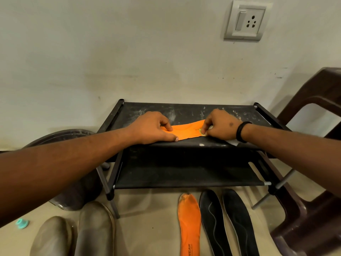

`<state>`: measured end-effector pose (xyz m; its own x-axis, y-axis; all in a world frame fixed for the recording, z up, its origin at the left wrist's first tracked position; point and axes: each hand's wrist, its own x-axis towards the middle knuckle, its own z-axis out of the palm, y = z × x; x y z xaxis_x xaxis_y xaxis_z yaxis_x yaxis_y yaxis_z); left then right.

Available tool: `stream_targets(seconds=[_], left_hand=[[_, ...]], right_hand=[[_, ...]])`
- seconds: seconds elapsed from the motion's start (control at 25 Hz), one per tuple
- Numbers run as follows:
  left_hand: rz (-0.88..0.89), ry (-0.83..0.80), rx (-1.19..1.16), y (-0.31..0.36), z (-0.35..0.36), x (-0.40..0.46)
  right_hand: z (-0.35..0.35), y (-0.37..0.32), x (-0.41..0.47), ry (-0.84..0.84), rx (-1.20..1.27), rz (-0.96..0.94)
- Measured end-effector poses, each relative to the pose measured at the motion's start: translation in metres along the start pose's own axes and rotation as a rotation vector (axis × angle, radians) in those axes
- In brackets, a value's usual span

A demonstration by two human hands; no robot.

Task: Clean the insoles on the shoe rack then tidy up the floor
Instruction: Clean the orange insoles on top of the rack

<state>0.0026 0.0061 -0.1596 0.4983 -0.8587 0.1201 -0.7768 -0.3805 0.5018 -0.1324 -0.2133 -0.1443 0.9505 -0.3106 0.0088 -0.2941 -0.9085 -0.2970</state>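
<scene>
Two fabric shelves make up the black rack (184, 174), our landmark; its top shelf is dusted with white powder and carries one orange insole (186, 131). That insole lies flat near the front edge of the top shelf, long axis running side to side along the shelf. We cannot tell which end is toe, as both ends are covered. It looks like thin foam with dark printed letters near its right end.

We press our left hand (153, 128) on the insole's left end, fingers curled down onto it and thumb along the shelf's front edge. Our right hand (219, 126) has its fingers bent, pinching something small and pale yellow-green against the insole's right end; we cannot tell what it is. A black band (241, 131) circles that wrist.

On the floor in front of the rack lie three more insoles, long axes pointing toward the rack: a scuffed orange one (189, 224) with black lettering, and to its right two black ones (212, 220) (238, 222) with wavy moulded lines.

Left of these stand two worn grey shoes (96, 230) (51, 237), and further left a small teal cap (22, 223). A brown plastic chair (313, 209) stands right of the rack; a socket (246, 20) is on the wall above.
</scene>
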Motion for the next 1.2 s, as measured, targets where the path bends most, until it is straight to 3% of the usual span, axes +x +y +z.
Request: stream_targets(seconds=[0.12, 0.36, 0.6, 0.96, 1.2], left_hand=[[-0.002, -0.006, -0.003, 0.002, -0.001, 0.0], [0.0, -0.009, 0.0, 0.003, 0.0, 0.003], [0.008, 0.004, -0.027, 0.001, 0.001, 0.004], [-0.055, -0.088, 0.003, 0.005, -0.004, 0.015], [-0.065, -0.121, 0.028, 0.008, -0.008, 0.017]], right_hand=[[0.004, -0.003, 0.0, -0.007, 0.028, -0.01], [-0.001, 0.018, 0.023, 0.106, -0.101, 0.161], [0.008, -0.006, 0.038, 0.11, -0.05, 0.107], [0.012, -0.031, 0.014, -0.038, 0.031, -0.087], [-0.009, 0.013, 0.019, 0.018, -0.099, 0.104]])
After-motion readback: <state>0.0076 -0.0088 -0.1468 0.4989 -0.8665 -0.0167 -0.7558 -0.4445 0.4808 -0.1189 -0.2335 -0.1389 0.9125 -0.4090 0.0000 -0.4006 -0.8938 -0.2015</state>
